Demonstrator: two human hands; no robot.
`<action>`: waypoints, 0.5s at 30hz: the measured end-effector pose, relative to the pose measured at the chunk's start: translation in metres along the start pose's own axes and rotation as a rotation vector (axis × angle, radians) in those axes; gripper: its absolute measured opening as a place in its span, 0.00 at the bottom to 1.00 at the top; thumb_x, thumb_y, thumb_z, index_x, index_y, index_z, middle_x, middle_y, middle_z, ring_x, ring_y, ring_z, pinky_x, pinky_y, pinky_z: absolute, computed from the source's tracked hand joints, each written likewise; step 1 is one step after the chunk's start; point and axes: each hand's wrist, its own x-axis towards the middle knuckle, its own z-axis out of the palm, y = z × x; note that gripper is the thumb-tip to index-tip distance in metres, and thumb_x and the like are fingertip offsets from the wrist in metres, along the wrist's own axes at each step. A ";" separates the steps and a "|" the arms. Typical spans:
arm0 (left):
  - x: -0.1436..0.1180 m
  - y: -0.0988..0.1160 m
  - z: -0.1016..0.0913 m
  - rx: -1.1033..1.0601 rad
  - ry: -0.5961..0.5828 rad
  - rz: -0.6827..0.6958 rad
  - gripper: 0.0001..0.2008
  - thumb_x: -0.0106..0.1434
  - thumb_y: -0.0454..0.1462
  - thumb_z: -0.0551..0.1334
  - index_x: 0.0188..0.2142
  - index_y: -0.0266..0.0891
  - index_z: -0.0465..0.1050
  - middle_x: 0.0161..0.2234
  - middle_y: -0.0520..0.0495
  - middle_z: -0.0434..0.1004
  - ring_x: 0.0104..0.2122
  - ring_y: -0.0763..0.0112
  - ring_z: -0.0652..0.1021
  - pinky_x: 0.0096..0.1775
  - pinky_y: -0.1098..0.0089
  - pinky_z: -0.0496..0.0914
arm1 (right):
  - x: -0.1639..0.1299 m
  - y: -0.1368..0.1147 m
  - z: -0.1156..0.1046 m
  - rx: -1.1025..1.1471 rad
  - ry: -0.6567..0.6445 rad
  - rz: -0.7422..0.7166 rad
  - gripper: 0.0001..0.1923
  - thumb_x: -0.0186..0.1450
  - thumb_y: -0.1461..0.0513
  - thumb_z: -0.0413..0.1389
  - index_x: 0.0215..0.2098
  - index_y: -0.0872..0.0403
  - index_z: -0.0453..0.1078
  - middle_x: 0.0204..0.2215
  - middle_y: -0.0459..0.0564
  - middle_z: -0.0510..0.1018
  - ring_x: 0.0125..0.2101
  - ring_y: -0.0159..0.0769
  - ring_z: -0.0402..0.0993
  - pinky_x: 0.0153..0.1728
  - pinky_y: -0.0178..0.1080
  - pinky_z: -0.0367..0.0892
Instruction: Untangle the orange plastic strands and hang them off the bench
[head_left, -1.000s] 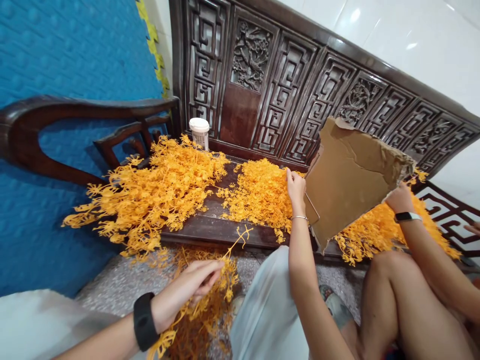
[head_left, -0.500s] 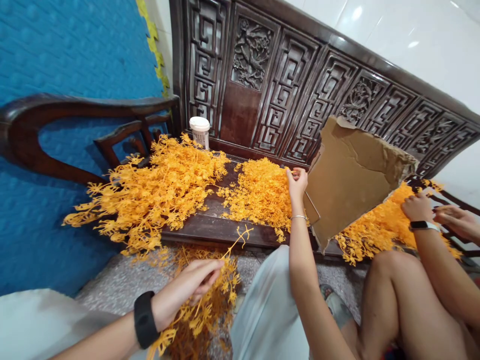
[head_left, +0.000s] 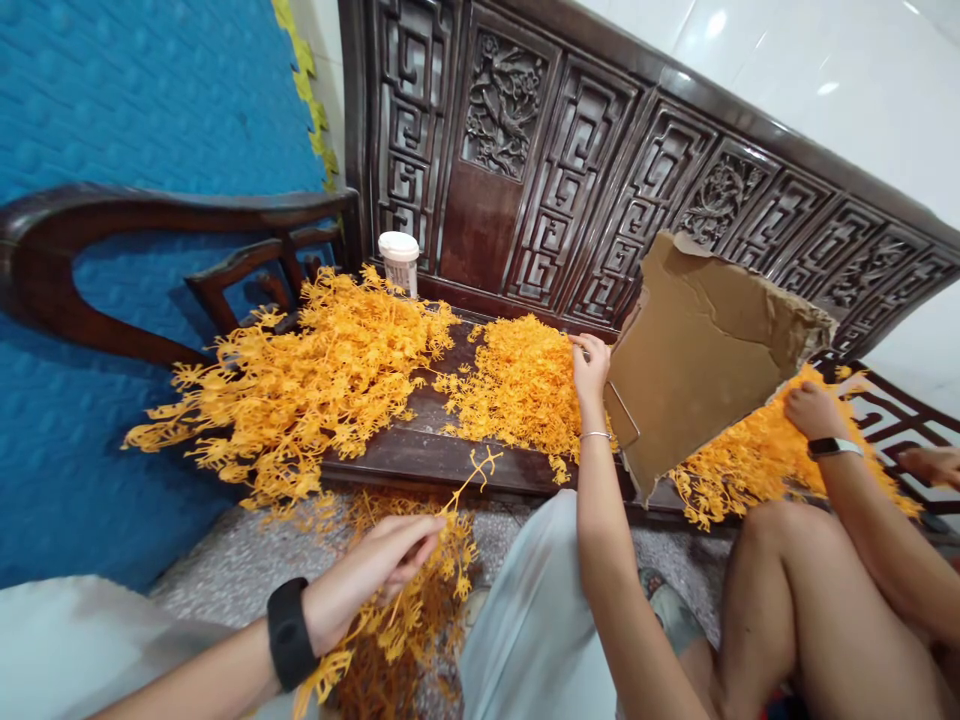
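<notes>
Speckled grey stone floor (head_left: 240, 570) lies below us, in front of a dark carved wooden bench (head_left: 420, 455).

Our left hand (head_left: 375, 570) is low over the floor, with a black wristband (head_left: 288, 633) on the wrist. Its fingers are pinched together on a thin orange plastic sprig (head_left: 469, 478). The stem rises up and to the right and ends in a small forked tip just in front of the bench edge. Under the same hand hangs a bundle (head_left: 405, 620) of the same sprigs, thin, branched and glossy. We cannot tell how many the fingers clamp.

Our right hand (head_left: 591, 365), with a thin silver bracelet (head_left: 596, 435) on the wrist, is stretched out to the bench. It rests on the right edge of the middle pile (head_left: 517, 385). The fingers are curled down into the sprigs. We cannot tell whether they grip any.

The middle pile is dense and matted, made of short pieces. The left pile (head_left: 300, 385) is looser, with longer feathery branches that spill over the bench front and the armrest. A right pile (head_left: 750, 455) lies partly under a torn sheet of brown cardboard (head_left: 697, 360). The sheet stands tilted with a ragged upper edge, just beside our right hand.

A co-worker's hand (head_left: 810, 410), with a watch on its wrist, lies on the right pile at the cardboard's lower corner. A second hand (head_left: 930, 465) shows at the far right.

A white-lidded cup (head_left: 398, 262) stands at the back of the bench against the fretwork. A blue dimpled wall (head_left: 135, 110) is on the left.
</notes>
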 end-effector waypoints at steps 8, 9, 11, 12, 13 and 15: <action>-0.003 0.005 0.000 -0.044 0.014 0.050 0.20 0.52 0.52 0.51 0.16 0.39 0.54 0.11 0.61 0.44 0.14 0.80 0.48 0.18 0.75 0.44 | 0.000 0.004 0.000 -0.071 -0.033 -0.013 0.22 0.59 0.69 0.38 0.43 0.50 0.68 0.46 0.56 0.66 0.50 0.42 0.56 0.41 0.48 0.54; -0.004 0.005 0.000 -0.052 0.017 0.051 0.20 0.52 0.52 0.50 0.17 0.39 0.54 0.11 0.61 0.44 0.14 0.80 0.48 0.18 0.75 0.44 | 0.001 0.003 0.000 -0.054 -0.013 -0.003 0.22 0.59 0.69 0.38 0.44 0.50 0.68 0.46 0.56 0.66 0.49 0.42 0.56 0.41 0.48 0.55; -0.006 0.006 0.000 -0.072 0.021 0.049 0.20 0.53 0.51 0.49 0.17 0.39 0.54 0.11 0.60 0.44 0.14 0.80 0.48 0.18 0.75 0.44 | 0.001 -0.002 -0.001 -0.013 0.045 0.011 0.23 0.58 0.69 0.38 0.44 0.51 0.68 0.45 0.57 0.66 0.49 0.42 0.57 0.41 0.48 0.55; -0.008 0.007 0.000 -0.084 0.021 0.059 0.20 0.54 0.51 0.49 0.17 0.39 0.54 0.11 0.60 0.44 0.14 0.80 0.48 0.18 0.75 0.44 | 0.001 -0.005 -0.002 0.009 0.071 0.015 0.23 0.58 0.70 0.38 0.44 0.51 0.67 0.45 0.58 0.66 0.48 0.42 0.58 0.41 0.49 0.55; -0.010 0.008 0.000 -0.095 0.019 0.074 0.19 0.54 0.51 0.49 0.17 0.39 0.53 0.11 0.60 0.44 0.14 0.80 0.48 0.18 0.74 0.44 | 0.001 -0.008 -0.004 0.032 0.089 0.017 0.23 0.58 0.70 0.38 0.44 0.51 0.67 0.45 0.58 0.67 0.48 0.41 0.58 0.41 0.49 0.55; -0.014 0.010 0.000 -0.113 0.017 0.111 0.19 0.54 0.50 0.49 0.16 0.40 0.51 0.12 0.60 0.44 0.14 0.80 0.48 0.18 0.74 0.45 | 0.000 -0.016 -0.008 0.081 0.094 0.019 0.23 0.58 0.70 0.37 0.44 0.51 0.67 0.45 0.58 0.67 0.48 0.41 0.58 0.42 0.50 0.55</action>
